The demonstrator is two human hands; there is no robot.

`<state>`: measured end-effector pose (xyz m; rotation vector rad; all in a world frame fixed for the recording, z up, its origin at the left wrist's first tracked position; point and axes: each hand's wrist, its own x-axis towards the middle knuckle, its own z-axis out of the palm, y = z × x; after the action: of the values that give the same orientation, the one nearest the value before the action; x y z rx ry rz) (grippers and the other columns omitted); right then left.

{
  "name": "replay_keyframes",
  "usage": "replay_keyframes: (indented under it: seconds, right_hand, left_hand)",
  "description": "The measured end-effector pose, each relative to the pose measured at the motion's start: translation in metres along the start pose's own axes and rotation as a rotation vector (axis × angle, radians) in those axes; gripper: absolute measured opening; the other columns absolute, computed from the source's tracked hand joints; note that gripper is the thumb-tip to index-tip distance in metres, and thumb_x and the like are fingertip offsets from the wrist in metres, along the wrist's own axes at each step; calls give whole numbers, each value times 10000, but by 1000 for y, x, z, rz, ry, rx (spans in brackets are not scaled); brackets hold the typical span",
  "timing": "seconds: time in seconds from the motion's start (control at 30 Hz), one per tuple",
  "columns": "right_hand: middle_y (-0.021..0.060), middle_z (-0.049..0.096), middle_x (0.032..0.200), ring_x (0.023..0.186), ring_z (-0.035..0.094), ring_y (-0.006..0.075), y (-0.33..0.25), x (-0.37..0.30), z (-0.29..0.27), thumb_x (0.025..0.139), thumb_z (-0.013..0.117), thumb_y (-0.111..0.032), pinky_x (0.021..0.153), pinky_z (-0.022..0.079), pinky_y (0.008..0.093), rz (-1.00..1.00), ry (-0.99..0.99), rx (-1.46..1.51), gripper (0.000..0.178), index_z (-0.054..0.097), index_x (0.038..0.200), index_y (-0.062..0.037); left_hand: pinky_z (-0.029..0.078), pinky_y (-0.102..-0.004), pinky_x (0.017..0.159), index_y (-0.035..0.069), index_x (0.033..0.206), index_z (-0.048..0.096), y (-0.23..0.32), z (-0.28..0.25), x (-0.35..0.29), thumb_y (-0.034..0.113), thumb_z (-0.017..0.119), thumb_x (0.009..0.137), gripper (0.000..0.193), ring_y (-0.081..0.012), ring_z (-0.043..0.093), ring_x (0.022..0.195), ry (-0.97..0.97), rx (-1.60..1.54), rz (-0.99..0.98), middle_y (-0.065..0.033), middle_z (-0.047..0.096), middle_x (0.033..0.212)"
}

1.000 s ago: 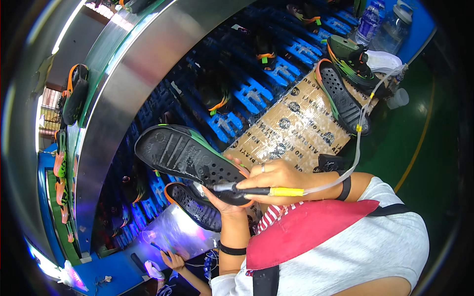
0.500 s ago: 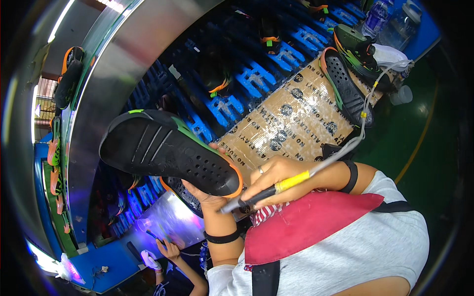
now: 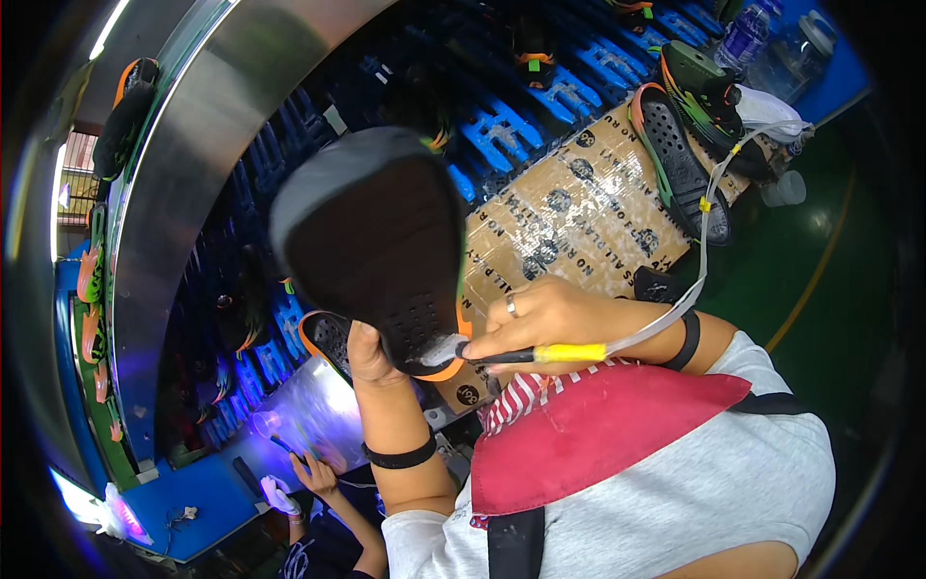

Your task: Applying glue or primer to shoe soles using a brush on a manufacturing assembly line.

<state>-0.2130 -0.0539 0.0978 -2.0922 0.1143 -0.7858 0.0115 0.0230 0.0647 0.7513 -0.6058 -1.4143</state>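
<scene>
My left hand (image 3: 374, 357) grips a black shoe sole (image 3: 376, 232) with an orange heel rim, holding it up and tilted, toe end away from me. Most of its fingers are hidden behind the sole. In my right hand (image 3: 545, 318), which wears a ring, is a glue brush (image 3: 502, 356) with a black and yellow handle. A translucent hose (image 3: 666, 318) runs from it over my right forearm. The pale bristles touch the inside of the sole at the heel, beside a patch of small holes. Another sole (image 3: 326, 338) lies partly hidden behind my left hand.
Printed brown cardboard (image 3: 526, 227) covers the bench beyond my hands. On its right rest a sole (image 3: 675, 164) and a dark shoe upper (image 3: 704, 96), with bottles (image 3: 748, 39) behind. A conveyor with blue racks (image 3: 502, 130) runs alongside. A co-worker's hand (image 3: 313, 475) works at lower left.
The sole has swung from lying sideways to pointing away from me, its toe end raised. The brush has moved up onto the heel; before, its tip was below the sole by my left wrist.
</scene>
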Motion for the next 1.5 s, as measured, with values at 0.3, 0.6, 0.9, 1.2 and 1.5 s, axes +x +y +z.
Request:
replay_keyframes:
  seconds: [0.3,0.6,0.9,1.2,1.5]
  right_hand:
    - [47,538,683,597,567,211,1,0,4,732,638,-118,506,441,310,-124,-54,29,242,643,972,-148]
    - [51,528,665,612,575,210,5,-6,4,696,603,-111,520,457,328,-93,-178,12,280,620,966,-184]
    - [57,522,638,612,576,217,7,-8,7,698,607,-146,519,456,332,-87,-150,-13,236,630,930,-181]
    - [62,537,640,579,563,229,13,-7,12,702,689,-160,517,442,334,-69,-211,24,230,656,930,-168]
    - [105,603,686,577,583,241,15,-12,2,725,676,-122,530,440,305,80,-242,303,255,651,973,-71]
  left_hand:
    - [423,-315,895,-92,1154,495,27,17,8,166,550,833,415,-217,568,1008,-118,112,-200,-169,571,1111]
    - [421,-261,864,-53,1198,491,32,29,13,135,522,863,386,-155,560,972,-47,323,-418,-116,577,1113]
    - [437,-228,806,-26,1192,511,35,32,14,195,533,879,383,-108,562,905,-55,453,-479,-82,601,1055]
    - [456,-215,747,-18,1189,516,32,27,15,205,532,884,379,-93,568,847,-62,568,-473,-69,611,1019]
    - [494,-362,832,-26,1184,480,13,4,9,263,470,892,411,-247,603,949,147,111,-447,-175,582,1081]
